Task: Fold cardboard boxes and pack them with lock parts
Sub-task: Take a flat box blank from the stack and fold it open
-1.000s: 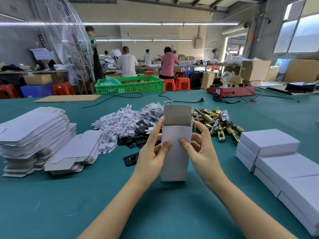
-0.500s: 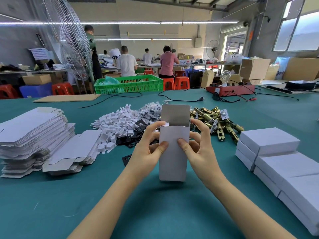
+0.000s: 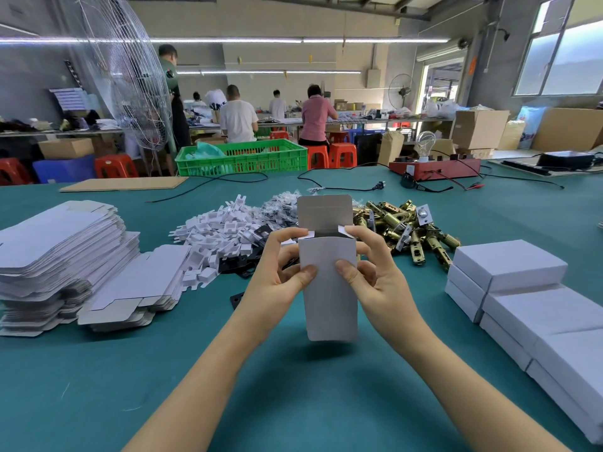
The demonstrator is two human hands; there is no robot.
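Note:
I hold a small white cardboard box [image 3: 329,298] upright above the green table [image 3: 293,402]. Its top lid flap stands up and its two side flaps are bent inward. My left hand [image 3: 277,282] grips the box's left side, thumb on the front, index finger on the left flap. My right hand [image 3: 375,275] grips the right side the same way, index finger on the right flap. Behind the box lie brass lock latches [image 3: 414,233], white plastic pieces [image 3: 215,236] and black plates [image 3: 238,265]. Flat box blanks [image 3: 62,256] are stacked at left.
Closed white boxes [image 3: 535,308] are stacked along the right edge. At the back of the table are a green crate [image 3: 241,158], a cardboard sheet [image 3: 124,184], black cables [image 3: 342,187] and a red tester with a bulb [image 3: 434,168]. People work at benches beyond.
The box has opened up from nearly flat. My index fingers have moved onto the top side flaps and pushed them inward. The box has risen slightly off the table.

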